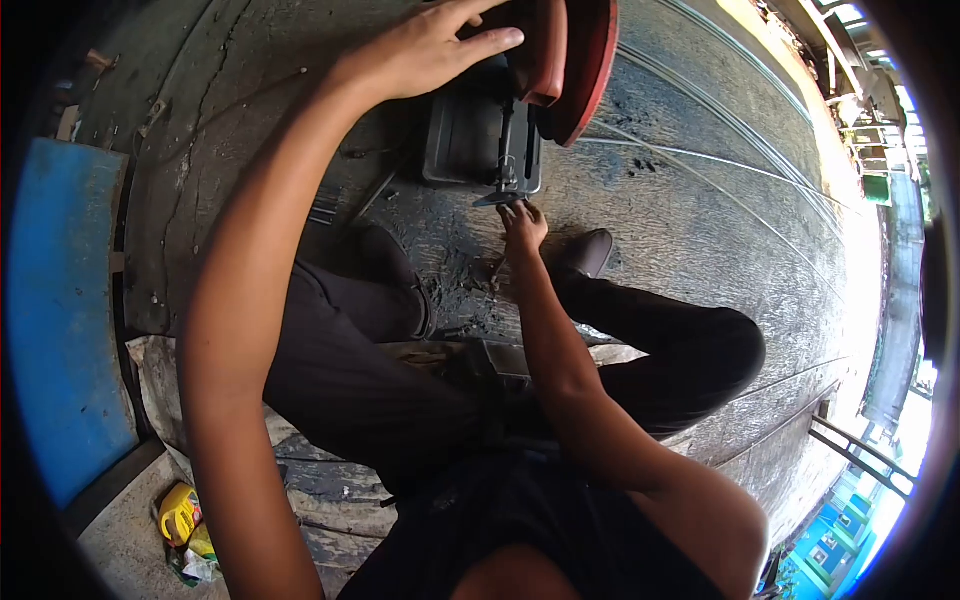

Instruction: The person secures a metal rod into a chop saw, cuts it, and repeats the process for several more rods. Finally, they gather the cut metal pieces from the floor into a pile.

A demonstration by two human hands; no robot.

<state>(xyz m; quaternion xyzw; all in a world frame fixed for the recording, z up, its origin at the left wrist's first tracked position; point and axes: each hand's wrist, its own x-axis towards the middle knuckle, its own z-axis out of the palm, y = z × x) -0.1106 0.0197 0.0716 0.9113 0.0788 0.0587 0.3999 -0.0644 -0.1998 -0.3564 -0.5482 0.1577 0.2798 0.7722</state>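
Observation:
A cut-off saw with a red blade guard (590,75) stands on the floor ahead of me, at the top of the view. Its dark metal base (465,140) carries a vise screw (507,140) that runs toward me. My right hand (525,222) is closed at the near end of that screw, its fingers on the vise handle (494,199). Up at the saw's left side, my left hand (425,50) reaches with its thumb stretched out and fingers apart. Some of its fingers are cut off by the frame's top edge, and I see nothing held in it.
Long thin metal rods (720,100) lie across the floor to the right. Short rods (323,207) lie left of the saw base. A blue panel (65,310) stands at far left, with a yellow container (179,515) below it. My boots flank the work spot.

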